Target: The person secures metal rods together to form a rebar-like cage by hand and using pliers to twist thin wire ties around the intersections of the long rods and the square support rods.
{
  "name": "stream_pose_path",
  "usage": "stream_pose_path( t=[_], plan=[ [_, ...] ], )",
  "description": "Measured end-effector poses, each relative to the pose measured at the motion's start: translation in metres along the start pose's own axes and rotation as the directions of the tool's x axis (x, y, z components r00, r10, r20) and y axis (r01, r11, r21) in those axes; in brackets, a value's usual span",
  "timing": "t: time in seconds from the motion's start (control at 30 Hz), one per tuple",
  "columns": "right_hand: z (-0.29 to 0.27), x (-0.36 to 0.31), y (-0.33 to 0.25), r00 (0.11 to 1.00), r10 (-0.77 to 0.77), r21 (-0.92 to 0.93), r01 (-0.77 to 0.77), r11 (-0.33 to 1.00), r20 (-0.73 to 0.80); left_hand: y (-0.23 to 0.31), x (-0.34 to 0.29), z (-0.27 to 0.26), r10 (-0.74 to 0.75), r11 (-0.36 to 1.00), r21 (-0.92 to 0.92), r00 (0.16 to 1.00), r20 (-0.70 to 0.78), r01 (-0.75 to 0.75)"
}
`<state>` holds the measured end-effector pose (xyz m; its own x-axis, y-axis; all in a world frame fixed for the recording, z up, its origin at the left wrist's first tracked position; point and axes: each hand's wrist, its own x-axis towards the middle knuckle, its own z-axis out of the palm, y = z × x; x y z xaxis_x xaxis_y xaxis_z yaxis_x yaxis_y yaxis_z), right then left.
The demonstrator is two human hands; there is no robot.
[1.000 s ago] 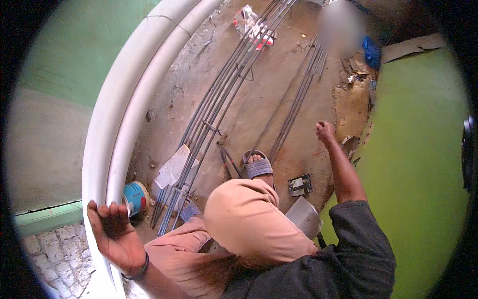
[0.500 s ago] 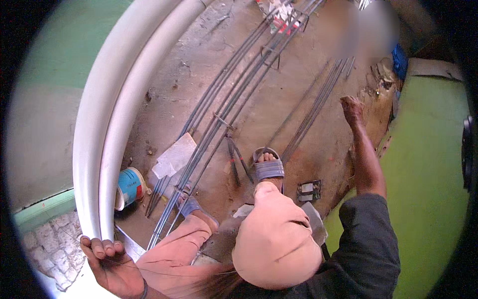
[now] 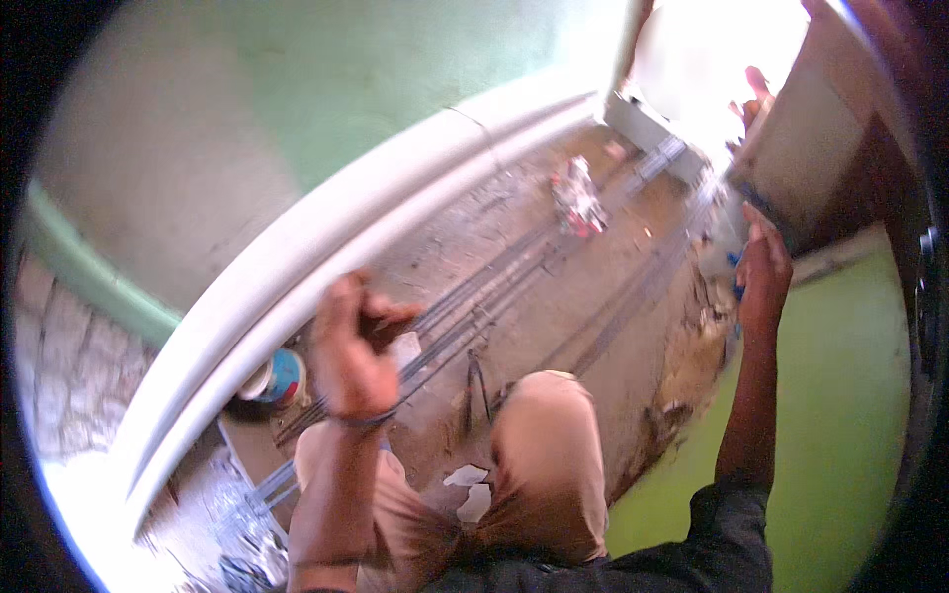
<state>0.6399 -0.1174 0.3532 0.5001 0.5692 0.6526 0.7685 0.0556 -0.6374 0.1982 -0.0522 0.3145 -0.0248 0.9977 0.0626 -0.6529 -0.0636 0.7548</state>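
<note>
My left hand is raised over the steel bars, blurred by motion, with thumb and fingers apart and nothing seen in it. Below and beyond it, a long cage of thin steel rebar lies on the floor. My right hand is held up at the right, near the green wall, its fingers stretched upward and no object visible in it. Between my knees and the rebar, a dark two-handled tool like pincers rests on the floor. Two long white pipes run along the left wall.
A blue and white bucket lies beside the pipes. More loose rods lie to the right of the cage. Crumpled litter is farther off. A person is near the bright doorway. A low green wall borders my right side.
My view has tipped up toward the doorway. My left hand has left the pipe ends and moved up and right over the rebar. My right hand is raised, its fingers now stretched out.
</note>
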Motion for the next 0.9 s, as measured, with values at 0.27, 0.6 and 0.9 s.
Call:
stream_pose_path(
  t=[0.27,0.6,0.9],
  plan=[
    [0.102,-0.131,-0.171,0.702,-0.330,0.310,0.161,0.937,0.632,0.003,-0.015,0.012,-0.139,0.965,-0.222,0.990,0.008,0.137],
    [0.110,-0.162,-0.192,0.373,-0.462,0.363,0.307,0.880,0.804,0.035,-0.012,-0.030,-0.052,0.964,-0.264,0.966,-0.252,-0.016],
    [0.110,-0.149,-0.153,0.394,-0.341,0.311,0.141,0.940,0.853,0.065,-0.001,-0.040,0.082,0.957,-0.238,0.943,-0.321,-0.164]
  ],
)
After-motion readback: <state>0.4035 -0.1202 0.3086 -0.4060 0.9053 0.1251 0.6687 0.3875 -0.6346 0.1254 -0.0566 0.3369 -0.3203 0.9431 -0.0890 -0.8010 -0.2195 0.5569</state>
